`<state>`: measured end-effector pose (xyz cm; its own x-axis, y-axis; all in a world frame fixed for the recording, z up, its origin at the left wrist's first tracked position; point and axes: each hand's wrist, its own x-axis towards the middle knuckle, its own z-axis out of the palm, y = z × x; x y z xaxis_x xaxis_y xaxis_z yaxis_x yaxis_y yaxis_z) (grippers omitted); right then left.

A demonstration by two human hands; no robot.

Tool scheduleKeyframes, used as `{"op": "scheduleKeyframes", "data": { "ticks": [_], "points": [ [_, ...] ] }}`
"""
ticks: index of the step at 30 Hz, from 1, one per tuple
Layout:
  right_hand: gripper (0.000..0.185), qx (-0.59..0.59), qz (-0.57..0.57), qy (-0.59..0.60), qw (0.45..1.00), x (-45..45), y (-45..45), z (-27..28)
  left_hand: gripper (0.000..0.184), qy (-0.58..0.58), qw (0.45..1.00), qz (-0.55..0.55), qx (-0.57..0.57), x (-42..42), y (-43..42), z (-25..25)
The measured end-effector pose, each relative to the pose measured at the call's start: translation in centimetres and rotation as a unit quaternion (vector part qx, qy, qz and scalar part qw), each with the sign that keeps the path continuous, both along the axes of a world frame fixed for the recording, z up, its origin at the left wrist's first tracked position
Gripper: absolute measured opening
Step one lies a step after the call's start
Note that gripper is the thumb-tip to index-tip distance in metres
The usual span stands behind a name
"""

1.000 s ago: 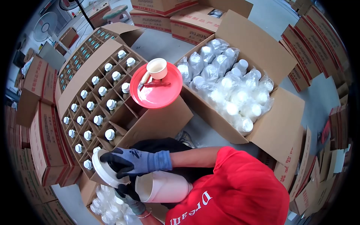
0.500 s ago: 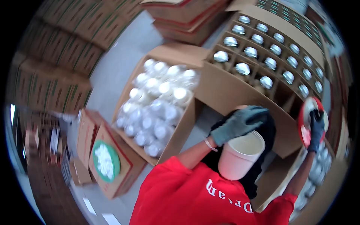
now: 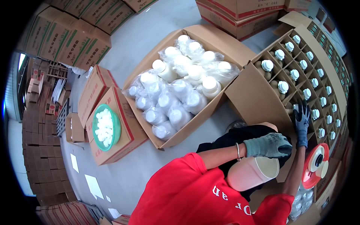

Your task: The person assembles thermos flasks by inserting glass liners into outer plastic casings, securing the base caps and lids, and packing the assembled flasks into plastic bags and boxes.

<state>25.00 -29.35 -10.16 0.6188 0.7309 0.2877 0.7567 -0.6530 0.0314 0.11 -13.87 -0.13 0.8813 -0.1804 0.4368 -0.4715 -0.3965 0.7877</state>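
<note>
Reaching into the divided carton with my right hand, I'm blocking part of the view, fingers out beside a capped bottle. Can't tell whether they're gripping it or just brushing it. My left hand is curling in tight over the rim of the pale bucket, which is leaning at my lap, and whether it's holding anything isn't showing from up here. The bucket's bottom is hiding behind my red shirt, and its depths are staying out of sight too (fisheye's also swallowing the corners in black, sorry). Texture-wise, both gloves are looking like knit fabric, the right one with dark fingertips. The bottles in the open box are sitting in crinkly clear plastic, blurring their outlines. Off to the right, a round red plate is carrying a white ring-shaped piece with a dark middle. Over left, a smooth green bowl is holding small white pieces, too tiny to make out.
</note>
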Motion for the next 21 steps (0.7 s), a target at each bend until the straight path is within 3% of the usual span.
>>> {"op": "scheduleKeyframes", "data": {
  "ticks": [5, 8, 11, 14, 17, 18, 20, 21],
  "points": [
    [0.067, -0.064, -0.033, 0.068, 0.995, -2.2, 0.4, 3.7, 0.022, 0.01, 1.0, -0.002, 0.006, 0.2, -0.1, 0.2],
    [0.073, -0.026, -0.04, 0.08, 0.996, -1.8, 1.0, 2.1, 0.025, 0.02, 1.0, -0.017, 0.006, 0.4, -0.4, -0.3],
    [0.072, -0.07, -0.061, 0.099, 0.991, -1.4, 2.8, 2.7, 0.027, 0.009, 1.0, -0.004, 0.024, 0.2, -0.7, 0.3],
    [0.064, -0.029, -0.045, 0.096, 0.994, -2.2, 3.1, 3.9, 0.033, 0.037, 0.998, -0.006, -0.054, 0.6, -0.8, 0.1],
    [0.052, 0.049, -0.029, 0.111, 0.992, -1.8, 1.9, 7.1, 0.038, 0.051, 0.966, 0.151, -0.205, 1.4, -1.2, -1.0],
    [0.048, 0.127, 0.003, 0.073, 0.989, -2.4, 1.5, 8.9, 0.043, 0.094, 0.94, 0.152, -0.29, 1.9, -0.8, -1.8],
    [0.042, 0.15, 0.028, -0.026, 0.988, -4.4, 0.3, 14.3, 0.051, 0.182, 0.863, 0.142, -0.449, 3.8, 1.0, -3.1],
    [0.039, 0.175, 0.04, -0.004, 0.984, -6.2, 0.2, 17.2, 0.056, 0.247, 0.801, 0.106, -0.535, 3.8, 1.7, -1.8]
  ]
}}
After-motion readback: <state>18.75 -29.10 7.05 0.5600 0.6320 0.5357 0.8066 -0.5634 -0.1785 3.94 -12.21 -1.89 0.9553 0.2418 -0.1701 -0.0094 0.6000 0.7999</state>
